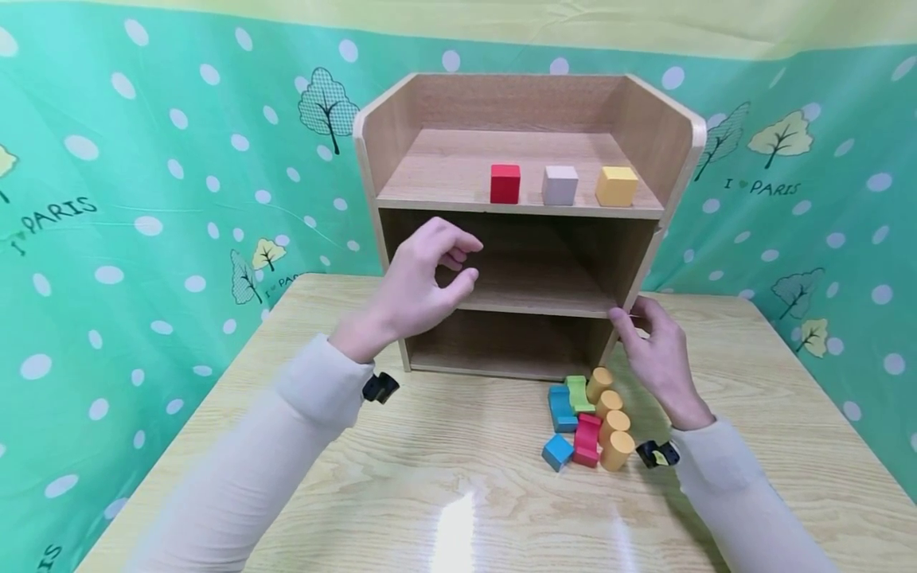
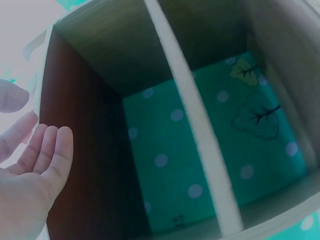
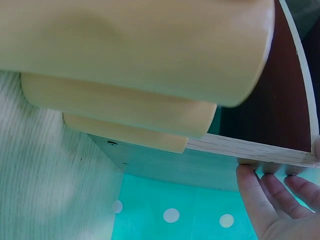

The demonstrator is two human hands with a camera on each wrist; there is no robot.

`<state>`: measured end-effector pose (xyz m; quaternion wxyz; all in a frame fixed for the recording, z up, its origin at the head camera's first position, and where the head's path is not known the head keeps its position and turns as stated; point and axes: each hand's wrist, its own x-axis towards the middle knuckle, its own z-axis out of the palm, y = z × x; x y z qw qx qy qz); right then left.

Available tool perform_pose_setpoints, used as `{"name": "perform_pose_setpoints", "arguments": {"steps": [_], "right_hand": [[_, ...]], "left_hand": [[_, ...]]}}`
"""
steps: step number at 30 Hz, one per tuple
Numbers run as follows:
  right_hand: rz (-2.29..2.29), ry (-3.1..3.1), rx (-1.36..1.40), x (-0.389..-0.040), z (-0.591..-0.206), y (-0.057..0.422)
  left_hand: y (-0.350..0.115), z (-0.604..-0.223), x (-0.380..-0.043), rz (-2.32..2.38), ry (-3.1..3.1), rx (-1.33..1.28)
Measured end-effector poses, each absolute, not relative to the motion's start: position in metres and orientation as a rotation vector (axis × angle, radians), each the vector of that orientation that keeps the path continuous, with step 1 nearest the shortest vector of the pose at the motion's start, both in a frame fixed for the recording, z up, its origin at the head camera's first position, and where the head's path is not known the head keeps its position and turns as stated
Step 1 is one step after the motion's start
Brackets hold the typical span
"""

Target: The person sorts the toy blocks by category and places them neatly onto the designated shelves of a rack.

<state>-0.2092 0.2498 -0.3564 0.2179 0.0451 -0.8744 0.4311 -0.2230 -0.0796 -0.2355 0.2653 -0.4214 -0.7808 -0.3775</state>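
Note:
A wooden shelf unit with three levels stands on the table. My left hand is raised in front of its middle level, fingers bent and parted from the thumb, holding nothing. In the left wrist view that hand shows at the left edge, beside the shelf compartments. Lower right, my right hand grips the unit's right side panel, thumb at the front edge. The right wrist view shows the fingertips against the panel's outer face. A red cube, a pale grey cube and a yellow cube sit on the top level.
By the shelf's front right corner stand several yellow cylinders. Next to them are a green curved block, a blue curved block, a red curved block and a blue cube. A dotted green cloth hangs behind the table.

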Motion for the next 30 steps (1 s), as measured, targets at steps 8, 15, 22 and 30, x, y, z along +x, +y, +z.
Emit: {"name": "perform_pose_setpoints", "arguments": {"steps": [8,15,22,30], "right_hand": [[1.193,-2.424,0.13,-0.209,-0.356,0.249],[1.197,-2.424,0.117,-0.209,-0.356,0.248],[1.198,-2.425,0.115,-0.209,-0.356,0.248],[1.201,-2.424,0.12,-0.209,-0.357,0.248]], "left_hand": [[-0.075,-0.261,-0.22,-1.068,-2.128,-1.134],[-0.069,-0.282,-0.218,-1.135,-2.176,-1.151],[-0.063,-0.303,-0.214,-1.128,-2.264,-1.135],[-0.053,-0.323,-0.209,-1.136,-2.372,-1.129]]}}
